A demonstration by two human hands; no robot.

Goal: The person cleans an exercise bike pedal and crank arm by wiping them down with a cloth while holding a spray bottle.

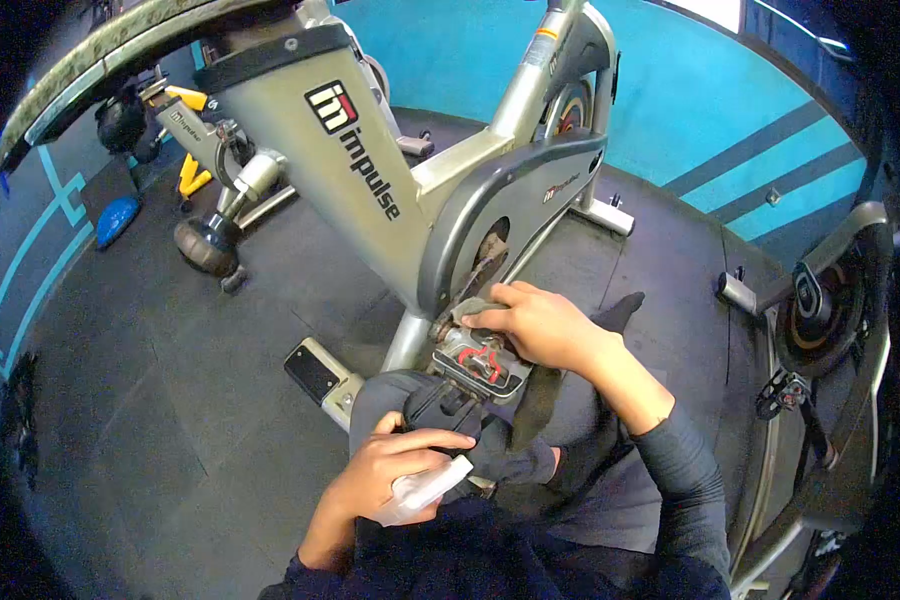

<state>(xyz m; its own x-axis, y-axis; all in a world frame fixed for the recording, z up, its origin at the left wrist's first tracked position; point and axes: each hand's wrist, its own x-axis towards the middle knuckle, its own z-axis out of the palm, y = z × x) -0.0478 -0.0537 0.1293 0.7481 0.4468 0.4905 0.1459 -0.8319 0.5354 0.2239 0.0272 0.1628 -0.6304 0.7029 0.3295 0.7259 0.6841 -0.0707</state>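
My right hand (545, 325) is closed on a dark grey cloth (538, 402), pressing part of it against the joint between crank arm and pedal. The cloth's loose end hangs below my fingers, beside the pedal. The pedal (480, 368) has a metal body with red parts and a black toe cage (445, 405) toward me. From it the crank arm (485, 265) runs up to the exercise bike's (530, 190) grey housing. My left hand (400, 470) is wrapped round a small white object (430, 490), perhaps a bottle, just below the toe cage.
My bent legs are under the pedal, close to the bike's front foot (325, 380). Another bike (820, 310) stands at the right, and more machines are behind on the left. A blue dome (118, 220) lies by the left wall. Dark mats (220, 400) cover the floor.
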